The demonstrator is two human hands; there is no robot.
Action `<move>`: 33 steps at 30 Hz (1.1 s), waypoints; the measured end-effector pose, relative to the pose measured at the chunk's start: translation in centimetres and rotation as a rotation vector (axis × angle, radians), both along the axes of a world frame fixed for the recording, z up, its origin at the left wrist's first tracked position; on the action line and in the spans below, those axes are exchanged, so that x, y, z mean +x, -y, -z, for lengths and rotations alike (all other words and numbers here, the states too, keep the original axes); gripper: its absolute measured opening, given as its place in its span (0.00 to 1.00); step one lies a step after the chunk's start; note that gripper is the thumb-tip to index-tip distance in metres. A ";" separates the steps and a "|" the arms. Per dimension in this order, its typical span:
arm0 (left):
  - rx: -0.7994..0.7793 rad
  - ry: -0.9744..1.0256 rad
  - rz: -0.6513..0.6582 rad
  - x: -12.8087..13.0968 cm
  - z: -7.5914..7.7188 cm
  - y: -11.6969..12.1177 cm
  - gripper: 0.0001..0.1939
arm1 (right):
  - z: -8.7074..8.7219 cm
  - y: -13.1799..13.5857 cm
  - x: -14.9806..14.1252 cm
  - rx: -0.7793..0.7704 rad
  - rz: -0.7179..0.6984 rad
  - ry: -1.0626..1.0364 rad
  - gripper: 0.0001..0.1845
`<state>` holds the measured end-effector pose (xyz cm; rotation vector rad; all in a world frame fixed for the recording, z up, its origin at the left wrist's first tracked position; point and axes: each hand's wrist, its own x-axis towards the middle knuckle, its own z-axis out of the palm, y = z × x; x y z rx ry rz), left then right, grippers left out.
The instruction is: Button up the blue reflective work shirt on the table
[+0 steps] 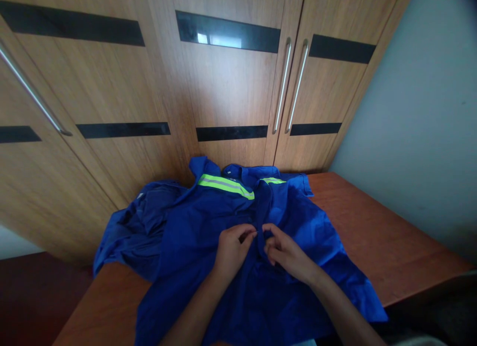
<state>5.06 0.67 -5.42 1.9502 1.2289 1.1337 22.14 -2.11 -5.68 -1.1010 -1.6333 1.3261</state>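
Note:
A blue work jacket (194, 236) with yellow-green and silver reflective strips lies spread front-up, its collar towards the cupboard. My left hand (233, 246) is closed in a pinch at the middle of the jacket's front. What sits between its fingertips is too small to make out. Just to the right, my right hand (285, 251) has its fingers curled on the edge of the jacket's front opening, thumb and forefinger close to the left fingertips. A dark button shows faintly on the front above my left hand.
Beneath the jacket is a reddish-brown wooden table (350, 226). A crumpled heap of blue cloth (145, 221) lies at its left side. Behind stands a wooden cupboard (231, 87) with black inlays and metal handles. A pale wall (417, 112) rises at the right.

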 end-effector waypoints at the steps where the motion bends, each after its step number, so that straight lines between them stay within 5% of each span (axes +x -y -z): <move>1: -0.009 0.011 0.006 0.0 0.0 0.0 0.06 | 0.1 -0.2 0.0 0.019 0.016 0.000 0.17; 6: -0.037 0.038 0.050 0.0 0.1 -0.1 0.06 | 0.6 -1.2 0.5 0.150 0.114 0.094 0.14; 14: -0.087 0.082 0.050 0.1 0.2 0.0 0.06 | 0.3 -1.7 0.6 0.148 0.125 0.183 0.10; 25: -0.149 0.137 0.129 0.3 0.0 0.3 0.07 | -1.0 -0.3 -1.3 0.546 0.324 0.856 0.06; 33: -0.223 0.160 0.079 0.1 0.6 -0.5 0.06 | 0.1 -0.3 -0.9 0.414 0.389 0.455 0.07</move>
